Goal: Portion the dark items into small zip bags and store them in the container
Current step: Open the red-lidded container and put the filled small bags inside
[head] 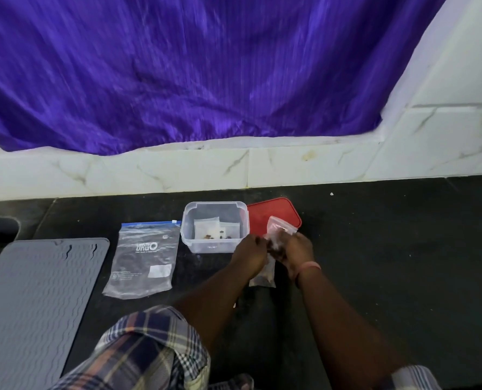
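Both forearms reach forward, hands close together. Left hand (249, 253) fingers curl at the small zip bag (276, 230); right hand (297, 250) pinches its other side. Dark items (265, 275) lie bagged below the fingers, blurred. Container (214, 243) sits just beyond the left fingers.

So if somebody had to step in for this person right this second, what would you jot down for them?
Left hand and right hand: both grip a small zip bag between them, held above a bag of dark items that lies on the black counter.
Clear container: open, already holding a few small filled bags.
Red lid: off, lying right of the container.
Large zip bag: flat on the counter, left of the container.
Done: a few portions stored.
Left: finish this bag, drop it in, probably repeat, then presumably fit the lid.
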The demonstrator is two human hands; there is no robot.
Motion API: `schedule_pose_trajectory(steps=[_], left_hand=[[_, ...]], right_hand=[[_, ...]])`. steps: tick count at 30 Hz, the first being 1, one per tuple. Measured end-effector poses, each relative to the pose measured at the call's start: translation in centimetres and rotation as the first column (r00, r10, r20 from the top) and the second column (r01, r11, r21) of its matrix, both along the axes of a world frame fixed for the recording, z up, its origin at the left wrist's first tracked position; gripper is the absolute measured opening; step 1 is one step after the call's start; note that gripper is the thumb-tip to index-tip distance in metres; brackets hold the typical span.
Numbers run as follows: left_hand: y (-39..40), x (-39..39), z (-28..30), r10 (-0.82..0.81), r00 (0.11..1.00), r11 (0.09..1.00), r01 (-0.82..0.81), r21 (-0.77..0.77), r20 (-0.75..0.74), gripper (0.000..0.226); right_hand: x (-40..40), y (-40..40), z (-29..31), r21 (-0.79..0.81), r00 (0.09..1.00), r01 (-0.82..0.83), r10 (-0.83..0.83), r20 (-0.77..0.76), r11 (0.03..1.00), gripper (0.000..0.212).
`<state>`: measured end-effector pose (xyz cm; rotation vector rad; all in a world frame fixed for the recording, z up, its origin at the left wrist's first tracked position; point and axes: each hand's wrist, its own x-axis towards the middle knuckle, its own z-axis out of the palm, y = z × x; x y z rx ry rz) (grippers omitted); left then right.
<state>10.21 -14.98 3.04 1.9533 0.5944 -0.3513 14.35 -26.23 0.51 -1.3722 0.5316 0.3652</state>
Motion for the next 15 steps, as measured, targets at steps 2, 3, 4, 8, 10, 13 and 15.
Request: schedule_pose_trajectory(steps=[2,3,4,8,10,13,15], left_hand=[[0.1,0.7,0.8,0.139,0.989,0.988,-0.135,-0.077,0.043,0.024],[0.4,1.0,1.0,0.202,0.977,0.976,-0.195,-0.093,0.066,0.021],[0.7,1.2,1.4,0.257,0.963,0.962,-0.247,-0.115,0.082,0.020],[2.6,1.3,2.2,0.437,0.894,0.893,-0.417,-0.170,0.099,0.018],[3.9,1.3,2.2,0.513,0.853,0.848,-0.486,-0.209,0.096,0.017],[6.2,1.2,2.3,0.569,0.821,0.803,-0.543,-0.246,0.047,0.020],[7.4,1.3,2.4,0.599,0.800,0.767,-0.562,-0.309,0.032,0.022]], right_hand=[[0.1,0.6,0.9,0.040,0.997,-0.002,-0.001,0.083,0.999,0.017],[0.2,1.0,1.4,0.038,0.993,-0.015,0.010,0.119,0.999,0.018],[0.1,1.6,2.2,0.037,0.990,-0.022,0.017,0.142,0.999,0.019],[0.7,4.2,4.0,0.072,0.980,-0.115,0.101,0.174,0.991,0.009],[1.1,5.7,4.4,0.042,0.975,-0.158,0.149,0.163,0.987,0.007],[2.0,8.0,4.6,-0.110,0.972,-0.209,0.219,0.087,0.972,0.010],[2.8,9.6,4.5,-0.202,0.967,-0.234,0.250,0.055,0.951,0.014]])
